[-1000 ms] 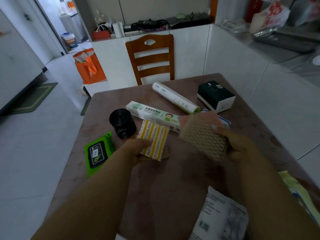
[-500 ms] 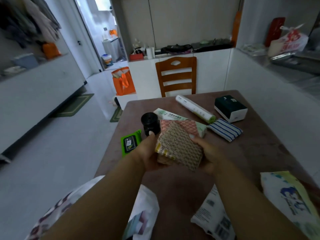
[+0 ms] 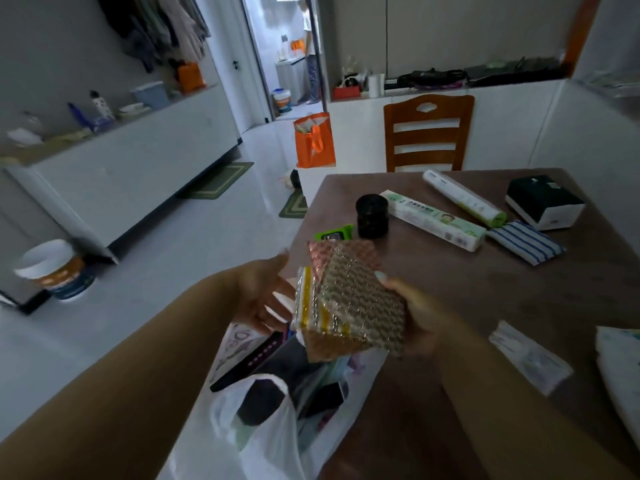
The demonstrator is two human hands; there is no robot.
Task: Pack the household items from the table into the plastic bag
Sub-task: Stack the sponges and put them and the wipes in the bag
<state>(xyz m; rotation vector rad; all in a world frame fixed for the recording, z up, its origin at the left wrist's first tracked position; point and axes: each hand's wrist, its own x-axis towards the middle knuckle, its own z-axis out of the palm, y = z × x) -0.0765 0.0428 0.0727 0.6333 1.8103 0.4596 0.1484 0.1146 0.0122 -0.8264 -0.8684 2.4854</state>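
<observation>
My right hand [image 3: 420, 315] grips a stack of scouring pads [image 3: 349, 299], beige, pink and yellow-striped, held over the table's near left corner. My left hand [image 3: 263, 296] is open beside the stack, fingers spread, just left of it. Below them a white plastic bag [image 3: 277, 434] hangs at the table edge, mouth open, with dark items inside. On the brown table [image 3: 485, 289] lie a green wipes pack [image 3: 334, 233], a black jar [image 3: 372, 216], a long white-green box [image 3: 433, 220], a white roll [image 3: 462, 197], a blue-striped cloth [image 3: 526, 245] and a black-and-white box [image 3: 545, 202].
Two white packets [image 3: 530, 358] [image 3: 620, 372] lie at the table's right near edge. A wooden chair [image 3: 427, 133] stands at the far side. An orange bag [image 3: 313, 140] and a paint bucket [image 3: 55, 270] sit on the floor to the left. A person stands in the far doorway.
The pad stack has come toward me and left, over the bag. My left hand has let go of it and opened. The view has swung left and the bag has come into sight.
</observation>
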